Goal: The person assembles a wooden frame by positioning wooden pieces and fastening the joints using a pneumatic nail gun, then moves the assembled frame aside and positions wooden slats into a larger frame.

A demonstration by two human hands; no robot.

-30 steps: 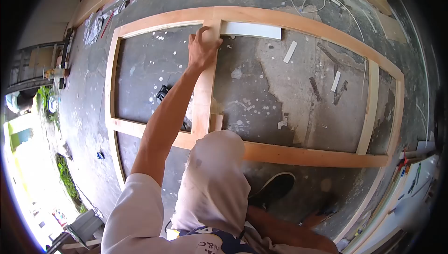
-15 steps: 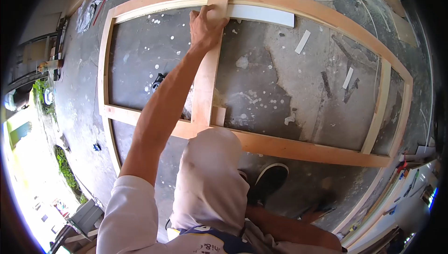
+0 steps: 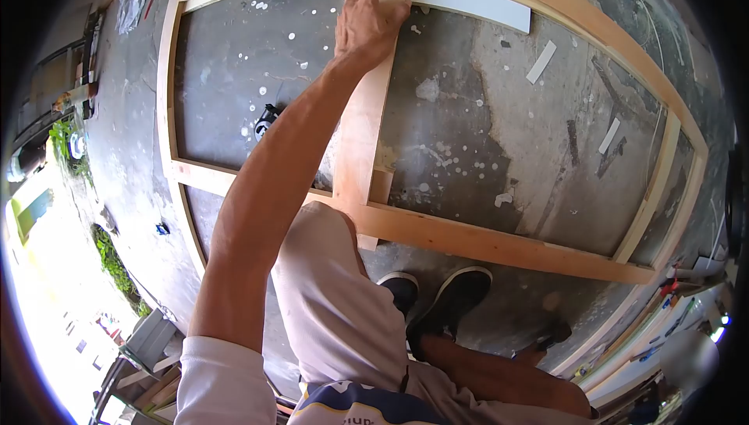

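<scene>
My left hand (image 3: 370, 23) is near the top end of a flat wooden crosspiece (image 3: 363, 132), its fingers and thumb bent over the board's two edges. This board meets the top rail and the middle rail (image 3: 499, 244) of a large wooden frame (image 3: 165, 89) on the floor. A short wood block (image 3: 381, 186) sits beside the lower end of the crosspiece. Beyond my bare right shin, my right hand (image 3: 530, 356) shows only in part, closed round a small dark object (image 3: 555, 334) too unclear to name.
A white strip (image 3: 472, 3) lies along the top rail. Two small white pieces (image 3: 541, 62) (image 3: 609, 135) and a black object (image 3: 267, 120) lie inside the frame. My shoes (image 3: 460, 292) are below the middle rail. Boards and tools (image 3: 655, 339) stand at lower right; a cable loops at upper right.
The view has shifted, so the frame sits higher. My left hand stays on the crosspiece. My covered knee has moved down and left, uncovering the rail joint, a lower wood piece and my other shoe.
</scene>
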